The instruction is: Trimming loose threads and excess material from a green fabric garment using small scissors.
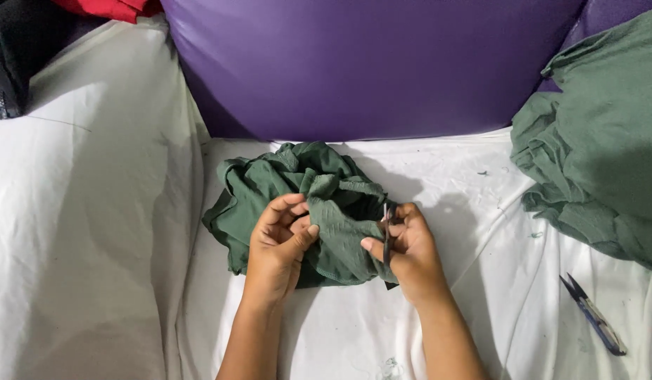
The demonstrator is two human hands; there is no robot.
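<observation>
Seen from above, a white sheet point(93, 232) covers the surface in front of you. Your left hand point(278, 243) has its fingers curled shut on a fold of the crumpled dark green garment point(319, 190), which lies at the centre, just below a purple cushion point(368, 63). Your right hand point(409, 250) pinches the same fold from the other side and also grips small thread snips point(386, 236), blades pointing up at the cloth edge. You appear to be trimming loose threads along a seam; the next cut calls for holding the fold taut and keeping the blades off the fabric. Further right lie a heap of lighter green cloth point(607, 141) and spare blue-handled snips point(595, 315).
</observation>
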